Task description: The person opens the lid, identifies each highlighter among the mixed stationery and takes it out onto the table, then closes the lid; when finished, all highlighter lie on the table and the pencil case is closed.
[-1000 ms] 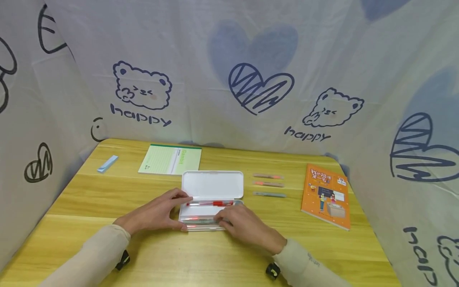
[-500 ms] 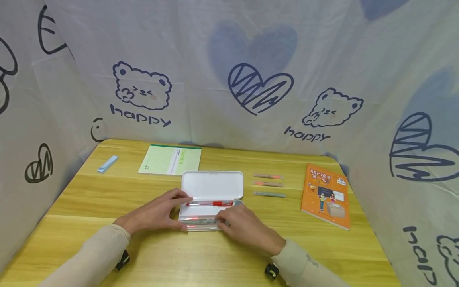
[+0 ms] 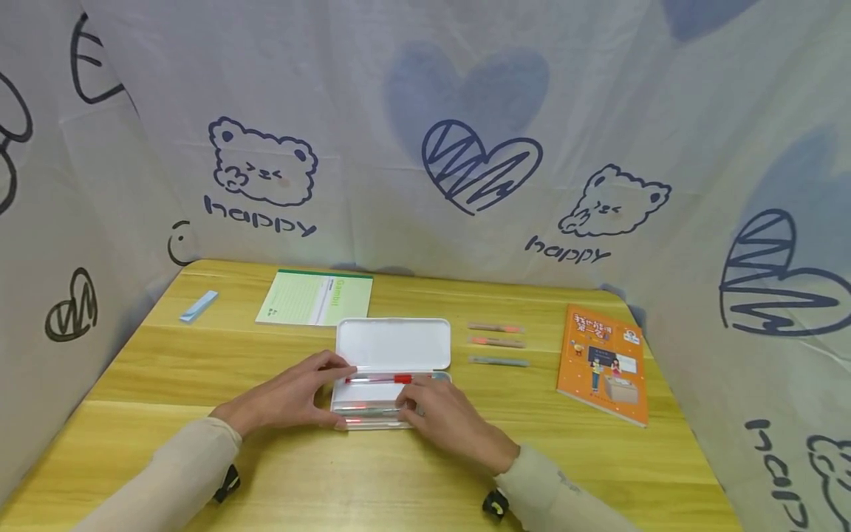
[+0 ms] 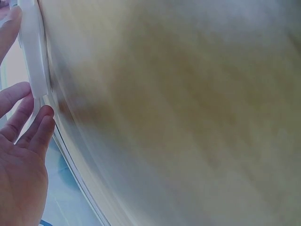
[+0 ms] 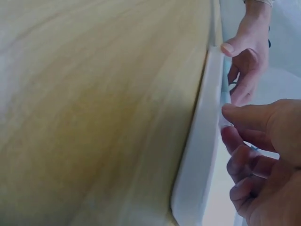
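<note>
An opened white pencil case (image 3: 392, 345) lies at the middle of the wooden table, its lid tipped back. My left hand (image 3: 287, 393) grips the case's left end, thumb at the front edge and fingers at the hinge side. In the left wrist view, the left fingers touch the case's white wall (image 4: 35, 52). A red-capped pen (image 3: 379, 379) lies along the back of the case, partly covered. Along the front lie slim pens (image 3: 362, 407). My right hand (image 3: 452, 417) is over the case's right part, thumb and forefinger pinching a pen's end, mostly hidden by the fingers.
Several items lie around: two brownish pens with orange parts (image 3: 497, 342), a grey pen (image 3: 499, 361), an orange book (image 3: 601, 366) at the right, a pale green notebook (image 3: 315, 298) and a light blue strip-like object (image 3: 199, 306). A printed cloth (image 3: 372, 244) hangs behind the table.
My right hand has shifted slightly, its knuckles now covering part of the red pen's cap end. The left hand stays on the case, which has not visibly moved.
</note>
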Action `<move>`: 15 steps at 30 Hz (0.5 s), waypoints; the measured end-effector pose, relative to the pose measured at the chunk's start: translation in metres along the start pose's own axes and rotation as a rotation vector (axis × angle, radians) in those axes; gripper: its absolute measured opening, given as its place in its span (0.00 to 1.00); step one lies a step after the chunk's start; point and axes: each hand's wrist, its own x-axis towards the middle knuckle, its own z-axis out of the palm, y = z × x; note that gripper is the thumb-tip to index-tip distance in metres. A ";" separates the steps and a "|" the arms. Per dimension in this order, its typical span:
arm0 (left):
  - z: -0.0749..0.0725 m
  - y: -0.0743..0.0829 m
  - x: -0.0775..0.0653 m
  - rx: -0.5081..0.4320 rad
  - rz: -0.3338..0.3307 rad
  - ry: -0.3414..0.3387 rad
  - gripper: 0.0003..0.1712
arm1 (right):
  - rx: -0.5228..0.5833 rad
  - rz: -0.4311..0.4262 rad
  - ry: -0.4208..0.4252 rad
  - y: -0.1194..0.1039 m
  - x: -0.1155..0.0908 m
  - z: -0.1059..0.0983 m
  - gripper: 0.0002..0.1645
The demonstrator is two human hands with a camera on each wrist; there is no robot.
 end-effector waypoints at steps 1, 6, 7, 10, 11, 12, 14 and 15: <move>0.000 0.000 0.000 -0.002 -0.001 -0.001 0.53 | -0.001 -0.005 0.011 0.001 0.000 0.001 0.07; 0.001 0.000 0.000 -0.008 -0.003 -0.002 0.54 | -0.047 -0.020 0.076 0.010 -0.002 -0.004 0.04; 0.001 0.000 0.000 -0.009 -0.003 0.000 0.54 | -0.052 -0.017 0.090 0.013 -0.004 -0.007 0.04; 0.001 0.001 0.000 -0.008 0.000 0.005 0.55 | -0.053 0.006 0.131 0.025 -0.012 -0.020 0.04; 0.001 0.001 0.000 -0.009 0.002 0.007 0.55 | -0.049 0.016 0.145 0.031 -0.015 -0.024 0.04; 0.001 0.001 0.000 -0.008 0.003 0.008 0.55 | -0.044 0.029 0.157 0.037 -0.019 -0.028 0.04; 0.000 0.001 0.000 -0.009 0.005 0.007 0.54 | -0.042 0.057 0.181 0.051 -0.027 -0.037 0.04; 0.000 0.002 0.000 -0.008 0.005 0.006 0.54 | -0.041 0.071 0.187 0.058 -0.032 -0.041 0.04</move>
